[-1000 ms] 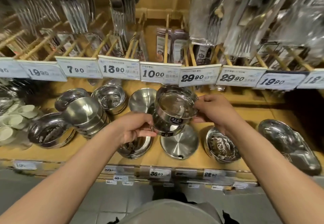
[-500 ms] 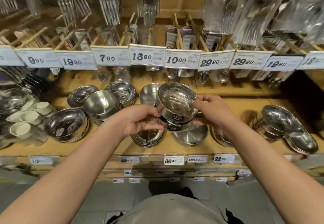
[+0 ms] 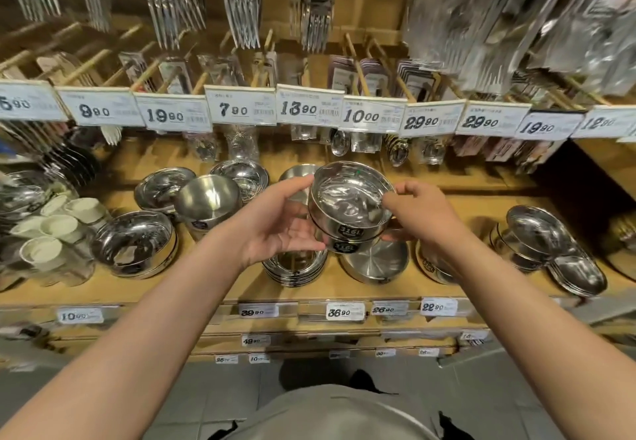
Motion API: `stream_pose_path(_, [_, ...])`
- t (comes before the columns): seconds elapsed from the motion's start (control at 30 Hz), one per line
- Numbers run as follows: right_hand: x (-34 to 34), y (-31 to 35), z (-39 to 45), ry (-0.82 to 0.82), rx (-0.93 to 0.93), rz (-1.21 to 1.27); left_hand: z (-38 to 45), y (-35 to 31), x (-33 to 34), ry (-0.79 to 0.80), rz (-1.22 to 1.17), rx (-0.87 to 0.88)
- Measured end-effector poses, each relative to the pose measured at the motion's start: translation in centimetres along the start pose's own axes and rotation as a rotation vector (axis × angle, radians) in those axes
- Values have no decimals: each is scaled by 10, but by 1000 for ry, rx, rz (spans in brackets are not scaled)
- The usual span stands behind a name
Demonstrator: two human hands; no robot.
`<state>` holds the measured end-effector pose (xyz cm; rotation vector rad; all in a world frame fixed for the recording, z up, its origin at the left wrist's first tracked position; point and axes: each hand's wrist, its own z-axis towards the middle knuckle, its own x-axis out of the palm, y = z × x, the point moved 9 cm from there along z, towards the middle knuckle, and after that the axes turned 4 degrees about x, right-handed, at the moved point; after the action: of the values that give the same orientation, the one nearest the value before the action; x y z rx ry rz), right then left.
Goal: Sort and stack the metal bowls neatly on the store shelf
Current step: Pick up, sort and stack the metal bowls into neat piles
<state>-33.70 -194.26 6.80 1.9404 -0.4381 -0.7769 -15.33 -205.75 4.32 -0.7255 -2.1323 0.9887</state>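
Two nested steel bowls (image 3: 349, 211), each with a black 316L sticker, hang above the front of the wooden shelf (image 3: 220, 284). My left hand (image 3: 275, 224) holds their left side, forefinger at the rim and thumb under the lower bowl, palm showing. My right hand (image 3: 421, 212) pinches the right rim with its thumb below. Under them sit a low stack of bowls (image 3: 294, 267) and an upturned steel dish (image 3: 375, 264). More bowls stand to the left: a wide one (image 3: 134, 243), an upturned one (image 3: 210, 198) and two behind (image 3: 165, 188).
A bowl (image 3: 433, 269) lies partly hidden under my right wrist. Stacked dishes (image 3: 537, 233) and oval dishes (image 3: 578, 276) fill the shelf's right end, white cups (image 3: 51, 229) the left. A rail of price tags (image 3: 309, 109) and hanging forks (image 3: 241, 2) overhang the shelf.
My left hand has loosened from a closed grip to a spread one, palm now showing. The bowls stay held over the front row while my head has drawn back and the view widened.
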Motion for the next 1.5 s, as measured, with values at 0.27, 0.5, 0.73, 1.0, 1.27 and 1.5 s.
stream_pose_path(0.27, [-8, -23, -12, -24, -20, 14, 5, 25, 8, -80, 33, -60])
stream_pose_path(0.5, [-21, -44, -8, -1, -12, 76, 16, 35, 25, -102, 21, -78])
stream_pose_path(0.73, [-62, -67, -11, -23, -12, 132, 40, 47, 67, -96, 46, -99])
stream_pose_path(1.0, [-115, -104, -7, -6, 72, 293, 68, 71, 118, -78, 37, -91])
stream_pose_path(1.27, [-145, -130, 0, 58, 78, 317, 75, 83, 156, -129, 25, -84])
stream_pose_path(1.5, [-173, -148, 5, 119, 100, 368, 83, 98, 193, -175, -58, -92])
